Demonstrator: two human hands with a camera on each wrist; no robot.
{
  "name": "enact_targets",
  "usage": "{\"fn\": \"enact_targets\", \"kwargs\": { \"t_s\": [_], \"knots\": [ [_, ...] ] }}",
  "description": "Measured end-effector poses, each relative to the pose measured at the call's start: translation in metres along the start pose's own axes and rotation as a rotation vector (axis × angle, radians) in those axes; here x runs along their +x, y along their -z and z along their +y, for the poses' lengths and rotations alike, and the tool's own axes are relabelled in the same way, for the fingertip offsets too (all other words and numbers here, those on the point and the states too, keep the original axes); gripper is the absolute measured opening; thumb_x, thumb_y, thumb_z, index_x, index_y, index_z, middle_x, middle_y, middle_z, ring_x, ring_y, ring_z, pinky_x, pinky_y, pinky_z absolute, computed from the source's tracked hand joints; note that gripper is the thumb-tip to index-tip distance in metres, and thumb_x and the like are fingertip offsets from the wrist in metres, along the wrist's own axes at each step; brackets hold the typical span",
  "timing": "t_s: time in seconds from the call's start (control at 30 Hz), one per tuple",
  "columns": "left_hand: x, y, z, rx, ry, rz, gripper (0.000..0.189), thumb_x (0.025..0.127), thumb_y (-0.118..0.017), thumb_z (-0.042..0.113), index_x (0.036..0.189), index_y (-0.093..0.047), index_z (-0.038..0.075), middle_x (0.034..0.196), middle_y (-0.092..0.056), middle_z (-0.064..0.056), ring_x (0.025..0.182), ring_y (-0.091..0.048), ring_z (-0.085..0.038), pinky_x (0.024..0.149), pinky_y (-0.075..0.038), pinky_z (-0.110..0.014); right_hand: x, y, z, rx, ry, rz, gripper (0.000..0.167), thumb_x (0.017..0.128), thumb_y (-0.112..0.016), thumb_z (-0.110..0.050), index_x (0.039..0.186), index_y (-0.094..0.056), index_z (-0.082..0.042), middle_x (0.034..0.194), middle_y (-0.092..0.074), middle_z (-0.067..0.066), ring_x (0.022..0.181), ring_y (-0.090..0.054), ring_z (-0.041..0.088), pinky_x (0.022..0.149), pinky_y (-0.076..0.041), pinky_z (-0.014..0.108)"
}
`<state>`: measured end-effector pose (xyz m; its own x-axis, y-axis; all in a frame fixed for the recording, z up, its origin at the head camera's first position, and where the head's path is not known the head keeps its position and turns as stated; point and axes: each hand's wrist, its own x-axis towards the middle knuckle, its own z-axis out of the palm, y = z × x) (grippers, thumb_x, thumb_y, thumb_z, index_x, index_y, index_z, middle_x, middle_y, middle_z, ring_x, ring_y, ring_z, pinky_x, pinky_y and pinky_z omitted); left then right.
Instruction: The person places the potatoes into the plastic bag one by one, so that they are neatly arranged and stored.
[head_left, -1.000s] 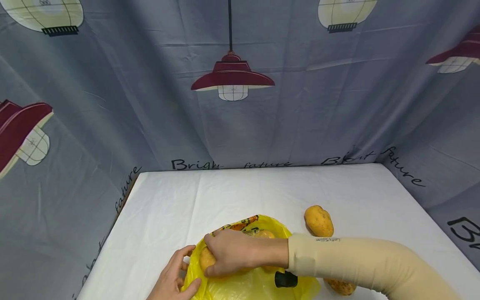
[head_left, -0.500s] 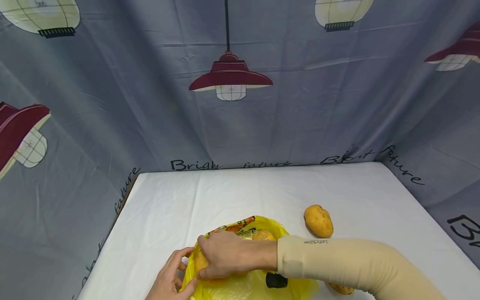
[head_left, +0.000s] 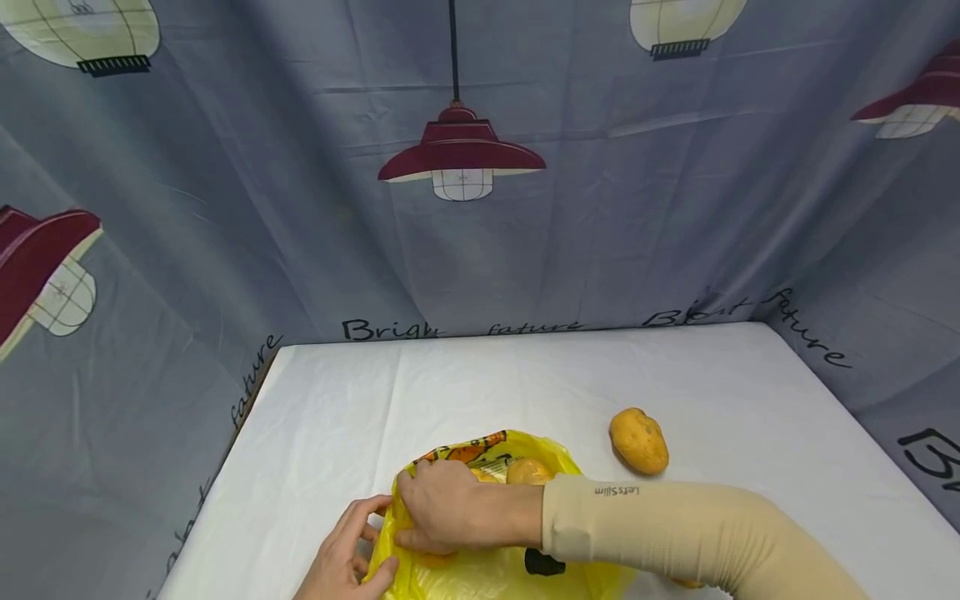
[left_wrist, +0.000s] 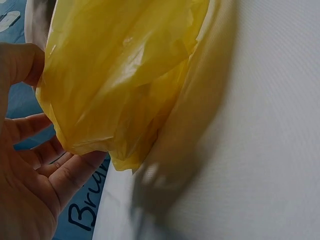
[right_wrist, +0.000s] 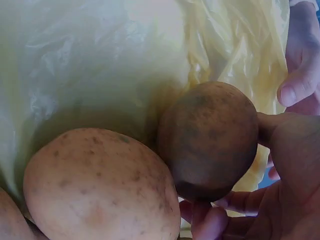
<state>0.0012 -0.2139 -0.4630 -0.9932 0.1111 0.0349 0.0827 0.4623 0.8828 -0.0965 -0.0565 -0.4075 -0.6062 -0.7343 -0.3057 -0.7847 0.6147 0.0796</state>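
A yellow plastic bag lies with its mouth spread at the table's front. My left hand holds its left rim, thumb and fingers at the edge of the plastic. Inside the mouth, my right hand has thumb and fingers around a brownish potato, which the back of the hand mostly hides in the head view. Against that potato lies a larger, paler one. One potato in the bag shows above my right wrist.
Outside the bag, a potato sits on the white table cover, to the right. Another potato peeks out below the beige sleeve. A grey curtain with printed lamps surrounds the table.
My right hand has shifted left, deeper toward the bag's left side, and the potato it holds has become mostly hidden. The sleeve now covers more of the lower potato. My left hand stays at the rim.
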Motion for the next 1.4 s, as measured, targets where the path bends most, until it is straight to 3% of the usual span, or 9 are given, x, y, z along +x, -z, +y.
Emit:
{"fn": "enact_targets", "kwargs": {
  "t_s": [0.27,0.43,0.7,0.9,1.17,1.4],
  "knots": [
    [0.000,-0.001,0.001,0.003,0.002,-0.004,0.053,0.088,-0.072,0.004,0.137,-0.052,0.010,0.123,-0.051,-0.013,0.078,-0.055,-0.007,0.051,-0.052,-0.028,-0.001,-0.003,-0.003,-0.130,0.000,0.036,0.062,0.092,-0.047,-0.074,0.112,-0.062,-0.017,0.089,-0.060,0.002,0.074,-0.060,0.014,0.055,-0.053,0.030],
    [0.000,-0.001,0.001,0.001,0.008,-0.006,0.052,0.089,-0.072,0.005,0.136,-0.052,0.010,0.123,-0.051,-0.013,0.078,-0.055,-0.007,0.051,-0.053,-0.028,-0.007,-0.001,0.000,-0.149,-0.014,0.049,0.071,0.089,-0.041,-0.081,0.117,-0.062,-0.018,0.091,-0.062,0.003,0.075,-0.061,0.017,0.055,-0.052,0.031],
    [-0.001,-0.002,-0.002,-0.010,0.003,0.000,0.053,0.088,-0.072,0.004,0.137,-0.051,0.007,0.123,-0.051,-0.014,0.077,-0.056,-0.006,0.050,-0.053,-0.029,-0.013,0.006,0.010,-0.079,-0.003,0.075,0.070,0.089,-0.043,-0.080,0.116,-0.064,-0.019,0.093,-0.066,0.002,0.077,-0.063,0.017,0.054,-0.053,0.031],
    [-0.001,-0.001,-0.002,-0.027,0.038,-0.027,0.053,0.091,-0.071,0.008,0.139,-0.049,0.005,0.125,-0.049,-0.016,0.079,-0.057,-0.007,0.053,-0.054,-0.029,-0.018,0.015,0.017,-0.053,-0.006,0.083,0.062,0.090,-0.051,-0.076,0.112,-0.065,-0.019,0.092,-0.065,-0.001,0.078,-0.064,0.016,0.061,-0.056,0.032],
    [0.000,0.002,0.000,-0.018,0.047,-0.032,0.053,0.091,-0.072,0.009,0.138,-0.049,0.005,0.125,-0.049,-0.016,0.078,-0.057,-0.007,0.054,-0.054,-0.029,-0.028,0.032,0.041,0.042,-0.040,0.089,0.051,0.091,-0.060,-0.066,0.110,-0.066,-0.019,0.087,-0.062,-0.002,0.077,-0.062,0.017,0.064,-0.055,0.033],
    [0.002,0.002,0.001,-0.010,0.079,-0.034,0.052,0.091,-0.072,0.012,0.139,-0.050,0.005,0.126,-0.049,-0.017,0.078,-0.056,-0.008,0.053,-0.054,-0.029,-0.045,0.042,0.077,0.268,-0.082,0.109,0.042,0.092,-0.067,-0.055,0.102,-0.065,-0.015,0.082,-0.059,-0.004,0.070,-0.057,0.014,0.061,-0.051,0.032]
  ]
}}
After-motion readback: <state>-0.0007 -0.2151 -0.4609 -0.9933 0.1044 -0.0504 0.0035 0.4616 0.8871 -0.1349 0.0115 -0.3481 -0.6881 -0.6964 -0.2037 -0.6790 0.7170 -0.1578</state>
